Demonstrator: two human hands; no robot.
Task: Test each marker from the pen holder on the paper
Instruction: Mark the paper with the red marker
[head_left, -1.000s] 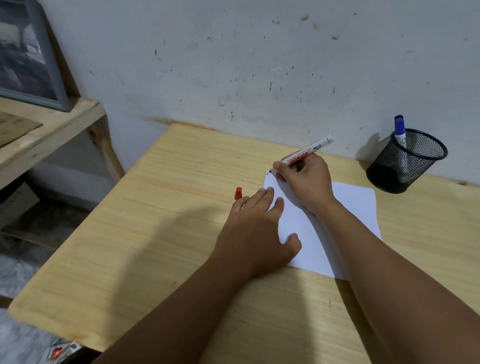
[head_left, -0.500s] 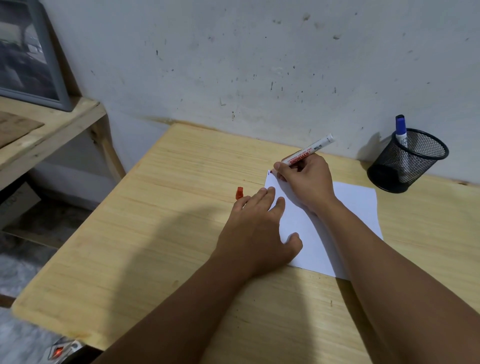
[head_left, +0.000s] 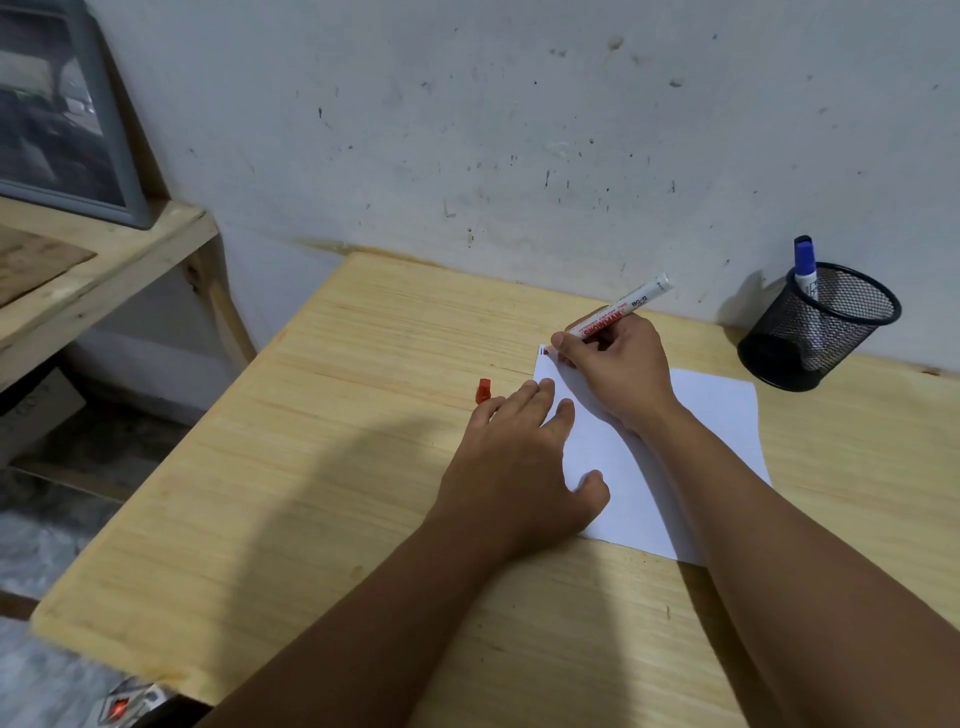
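A white sheet of paper (head_left: 711, 421) lies on the wooden table (head_left: 322, 467). My right hand (head_left: 618, 369) grips a white marker with red lettering (head_left: 628, 307), its tip pressed at the paper's far left corner, where a small mark shows. My left hand (head_left: 519, 467) rests flat, fingers spread, on the paper's left edge. The marker's red cap (head_left: 484, 390) lies on the table just beyond my left fingertips. A black mesh pen holder (head_left: 821, 327) stands at the back right with a blue-capped marker (head_left: 805, 265) upright in it.
A marked white wall runs along the table's far edge. To the left is a lower wooden shelf (head_left: 104, 270) with a grey framed picture (head_left: 57, 109) leaning on it. A small device with a red light (head_left: 122, 707) lies below the table's near left corner.
Almost nothing has moved. My right hand keeps the marker tip at the paper's corner, and my left hand stays flat on the sheet.
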